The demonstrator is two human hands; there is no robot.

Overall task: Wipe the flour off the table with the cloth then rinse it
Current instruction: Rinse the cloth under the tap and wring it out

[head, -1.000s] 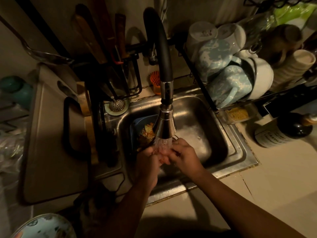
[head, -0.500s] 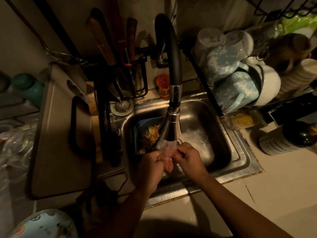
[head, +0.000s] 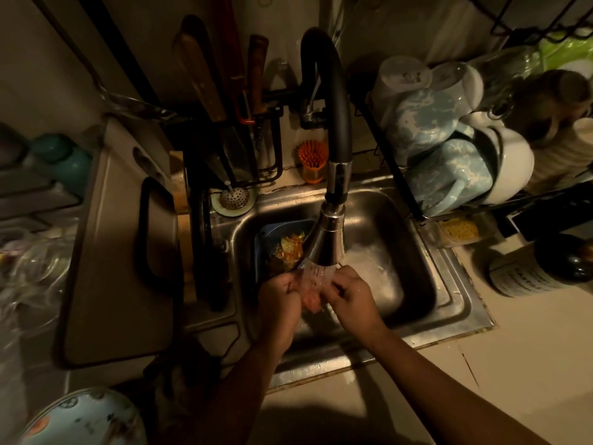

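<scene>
The cloth (head: 313, 298) (a small pinkish wad, dim in this light) is held between the two hands, directly under the spray (head: 316, 273) falling from the faucet head (head: 327, 245) just above them. The left hand (head: 279, 300) is curled round the cloth's left end and the right hand (head: 349, 297) is pinched on its right end, so both are grasping it. The sink (head: 449, 300) lies beneath both hands. A blue bowl of food scraps (head: 276, 232) sits just beyond the left hand. The desk (head: 529, 364) stretches away to the right of the right hand.

The rinsing step is judged to be in hand, with the wiping presumably done. To do it well, the cloth should be opened out and rubbed against itself under the stream, so that flour paste is worked out of the folds and not merely wetted. It should be held low over the sink, so that splashes are caught there and not thrown onto the desk. The scraps bowl is best avoided, lest grease be picked up. A firm wringing over the sink is called for at the last.
</scene>
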